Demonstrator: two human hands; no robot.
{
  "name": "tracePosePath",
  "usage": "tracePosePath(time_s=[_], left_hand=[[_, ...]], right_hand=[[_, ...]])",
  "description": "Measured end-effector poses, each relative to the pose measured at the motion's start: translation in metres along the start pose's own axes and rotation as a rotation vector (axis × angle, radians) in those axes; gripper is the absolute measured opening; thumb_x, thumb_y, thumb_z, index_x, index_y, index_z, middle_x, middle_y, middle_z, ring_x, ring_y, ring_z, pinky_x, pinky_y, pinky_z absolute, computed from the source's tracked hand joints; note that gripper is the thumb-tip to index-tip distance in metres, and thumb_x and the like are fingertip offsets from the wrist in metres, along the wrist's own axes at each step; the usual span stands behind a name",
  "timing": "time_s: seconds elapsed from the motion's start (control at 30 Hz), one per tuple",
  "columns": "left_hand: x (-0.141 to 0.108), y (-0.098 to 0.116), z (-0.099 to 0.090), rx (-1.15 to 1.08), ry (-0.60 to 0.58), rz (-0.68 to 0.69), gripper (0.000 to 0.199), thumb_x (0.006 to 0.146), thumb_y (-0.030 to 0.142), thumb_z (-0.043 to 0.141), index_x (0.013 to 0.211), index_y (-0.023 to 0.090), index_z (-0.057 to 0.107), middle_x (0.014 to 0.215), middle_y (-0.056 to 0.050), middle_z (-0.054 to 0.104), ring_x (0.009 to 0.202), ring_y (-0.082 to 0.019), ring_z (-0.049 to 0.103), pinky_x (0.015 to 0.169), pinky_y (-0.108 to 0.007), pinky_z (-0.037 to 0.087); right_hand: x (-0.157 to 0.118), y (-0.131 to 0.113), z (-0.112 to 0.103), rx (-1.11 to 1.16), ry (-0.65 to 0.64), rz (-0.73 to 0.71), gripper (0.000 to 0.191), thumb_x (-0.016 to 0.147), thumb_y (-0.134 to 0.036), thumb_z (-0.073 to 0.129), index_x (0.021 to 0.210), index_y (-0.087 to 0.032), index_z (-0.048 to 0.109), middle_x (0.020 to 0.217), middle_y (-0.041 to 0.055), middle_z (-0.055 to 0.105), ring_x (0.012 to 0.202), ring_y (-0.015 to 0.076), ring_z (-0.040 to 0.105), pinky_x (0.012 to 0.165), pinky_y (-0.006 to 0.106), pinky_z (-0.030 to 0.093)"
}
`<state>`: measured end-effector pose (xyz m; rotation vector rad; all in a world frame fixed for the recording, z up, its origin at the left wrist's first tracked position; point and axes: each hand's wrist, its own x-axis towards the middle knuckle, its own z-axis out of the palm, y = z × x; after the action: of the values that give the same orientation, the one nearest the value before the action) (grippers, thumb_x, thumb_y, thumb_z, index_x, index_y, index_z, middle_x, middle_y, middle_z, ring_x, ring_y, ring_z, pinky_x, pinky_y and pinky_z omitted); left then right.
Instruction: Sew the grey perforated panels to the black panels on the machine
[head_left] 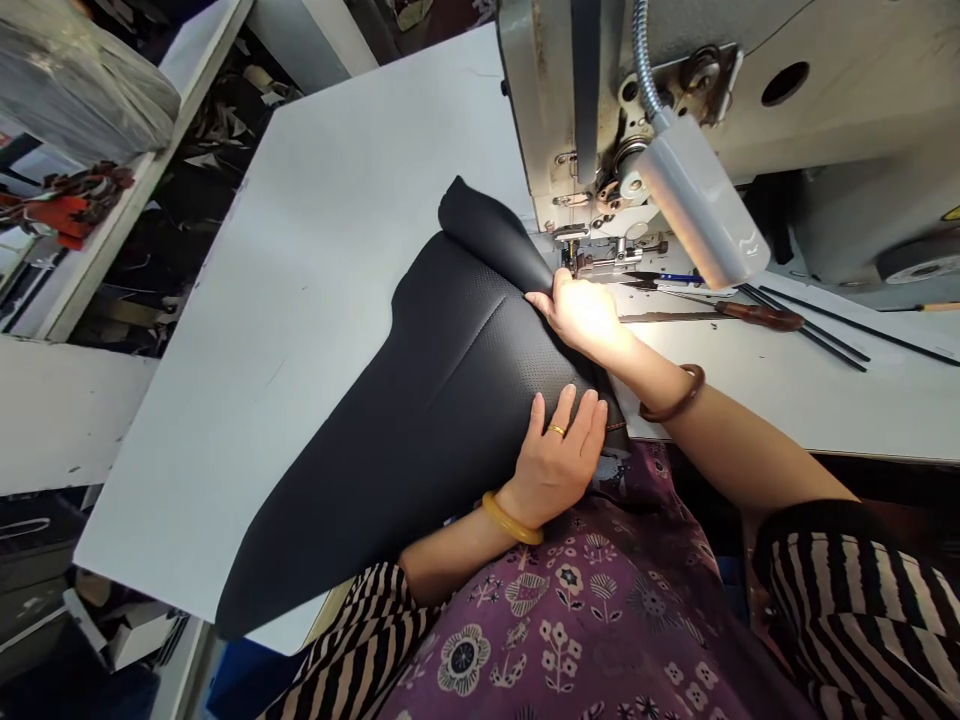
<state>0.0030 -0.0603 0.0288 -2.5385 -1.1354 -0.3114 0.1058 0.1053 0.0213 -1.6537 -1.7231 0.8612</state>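
A pale worktop (195, 400) is spread across the frame, with cluttered shelving (120, 230) at upper left and a sewing machine (840, 120) at upper right. The black panel (375, 410) is laid across the centre, from lower left to the presser foot (568, 258), its upper end curled over. Its edge there is pinched by the right hand (589, 312); by the left hand (556, 455), the perforated part is pressed flat, fingers extended. The material is judged light, supple and rather smooth; it is best held at the edge and steadied by a flat palm.
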Motion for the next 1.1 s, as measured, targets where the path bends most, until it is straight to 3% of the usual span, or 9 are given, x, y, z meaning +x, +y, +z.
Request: tracePosePath(time_s=[0.13,0.33,0.47,0.57,0.73,0.9,1.1], left_hand=[[-0.01,0.002,-0.011,-0.061,-0.14,0.007,0.044,0.093,0.018,0.039,0.133,0.012,0.055,0.14,-0.01,0.055,0.128,-0.032,0.052,0.097,-0.053,0.048],[-0.028,-0.02,-0.034,-0.321,-0.258,0.06,0.046,0.092,0.014,0.038,0.136,0.018,0.052,0.143,-0.011,0.052,0.134,-0.029,0.046,0.097,-0.054,0.05],[-0.019,-0.043,-0.042,-0.369,-0.221,0.148,0.038,0.096,0.021,0.039,0.128,0.014,0.057,0.136,-0.015,0.058,0.131,-0.027,0.05,0.096,-0.048,0.052],[0.0,-0.061,-0.033,-0.278,-0.156,0.138,0.041,0.099,0.033,0.037,0.132,0.015,0.054,0.137,-0.018,0.055,0.133,-0.032,0.047,0.099,-0.058,0.046],[0.02,-0.076,0.004,-0.245,-0.142,0.043,0.059,0.096,0.055,0.033,0.144,0.023,0.043,0.149,-0.02,0.041,0.14,-0.041,0.031,0.104,-0.073,0.025],[0.011,-0.074,0.026,-0.261,-0.017,0.036,0.058,0.096,0.054,0.032,0.144,0.024,0.044,0.148,-0.017,0.043,0.142,-0.037,0.029,0.111,-0.065,0.016],[0.009,-0.07,0.032,-0.237,0.065,0.032,0.056,0.096,0.054,0.034,0.141,0.024,0.048,0.144,-0.014,0.048,0.142,-0.034,0.029,0.114,-0.06,0.011]], right_hand=[[0.005,0.005,0.0,-0.026,-0.109,-0.033,0.033,0.092,-0.047,0.044,0.074,-0.021,0.05,0.078,0.012,0.063,0.089,0.0307,0.063,0.088,0.046,0.046],[0.003,0.008,-0.01,0.386,-0.134,-0.041,0.036,0.087,-0.052,0.041,0.065,-0.023,0.041,0.074,0.0023,0.056,0.079,0.0205,0.057,0.079,0.037,0.049],[-0.002,0.003,-0.012,0.446,-0.123,-0.057,0.037,0.083,-0.056,0.043,0.065,-0.024,0.041,0.072,0.0017,0.053,0.077,0.0199,0.053,0.077,0.036,0.048],[-0.005,-0.002,-0.015,0.474,-0.112,-0.04,0.034,0.084,-0.053,0.045,0.068,-0.023,0.045,0.075,0.0019,0.055,0.081,0.0198,0.054,0.079,0.035,0.048],[-0.009,-0.01,-0.021,0.65,-0.195,0.054,0.026,0.089,-0.039,0.047,0.073,-0.021,0.057,0.081,0.002,0.064,0.088,0.0191,0.06,0.084,0.034,0.051],[-0.012,-0.019,-0.021,1.052,-0.371,0.26,0.032,0.095,-0.033,0.042,0.073,-0.023,0.063,0.079,0.0006,0.07,0.079,0.0164,0.066,0.092,0.036,0.053],[-0.014,-0.022,-0.02,1.056,-0.383,0.34,0.036,0.097,-0.033,0.04,0.071,-0.025,0.064,0.075,0.0006,0.071,0.069,0.0154,0.066,0.09,0.034,0.055]])
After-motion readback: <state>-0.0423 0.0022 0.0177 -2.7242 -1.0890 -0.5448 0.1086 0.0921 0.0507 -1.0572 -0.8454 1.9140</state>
